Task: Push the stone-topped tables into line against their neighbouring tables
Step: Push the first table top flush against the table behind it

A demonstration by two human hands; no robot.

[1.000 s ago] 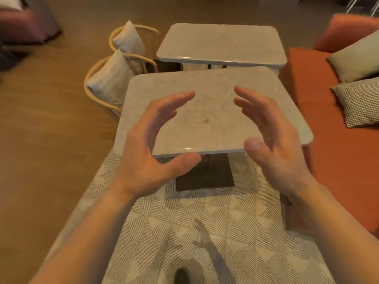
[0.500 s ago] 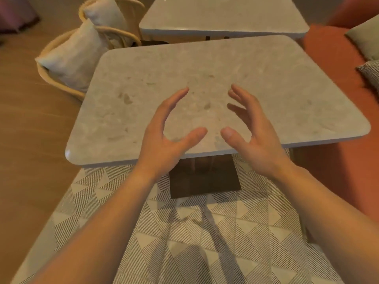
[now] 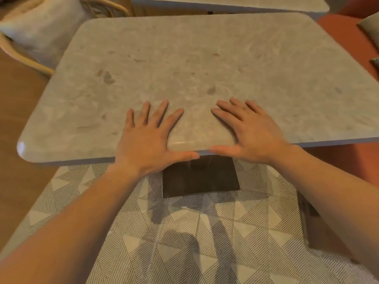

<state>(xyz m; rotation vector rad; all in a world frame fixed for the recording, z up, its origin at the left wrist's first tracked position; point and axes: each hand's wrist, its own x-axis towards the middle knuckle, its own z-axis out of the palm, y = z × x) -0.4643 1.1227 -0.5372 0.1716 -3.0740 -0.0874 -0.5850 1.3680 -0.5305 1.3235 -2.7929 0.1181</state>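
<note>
Both grips lie flat on the near tabletop, a pale grey-beige stone slab with rounded corners that fills most of the view. My left grip is spread wide, palm down, with its fingers straight and fanned toward the far side and its thumb lying along the near edge. My right grip mirrors it just to the right, also wide and holding nothing. The two thumb tips point at each other along the edge with a small gap between them.

Below the edge, between my forearms, a dark square pedestal base stands on a rug patterned with striped triangles. The far tabletop, of the same stone, sits just beyond the far edge and is set a little to the right. I cannot tell whether the two touch.

On the far left, a cane chair holding a pale cushion stands on the wooden floor. An orange sofa runs along the right side.
</note>
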